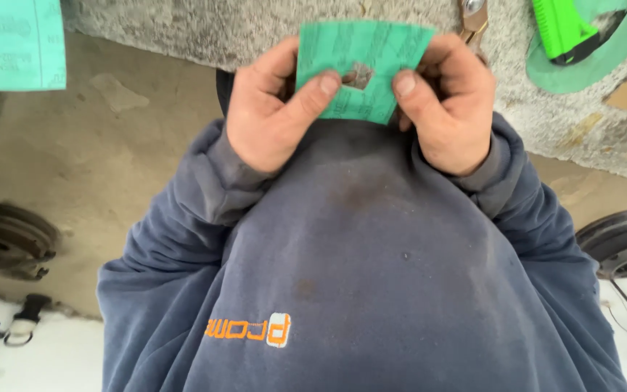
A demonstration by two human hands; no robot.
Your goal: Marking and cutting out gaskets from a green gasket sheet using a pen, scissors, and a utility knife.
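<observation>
Green sheet (371, 62), small, with a square hole near its middle: held up between both hands over the near edge of the grey stone slab (255, 25). Left hand (273, 109) closed on the sheet's left side, thumb on its face. Right hand (448, 101) closed on the right side likewise. Bright green cutter (562, 29) at the slab's right end.

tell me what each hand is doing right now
Left hand: closed, pinching the small green sandpaper piece with a hole.
Right hand: closed, pinching its other side.
</observation>
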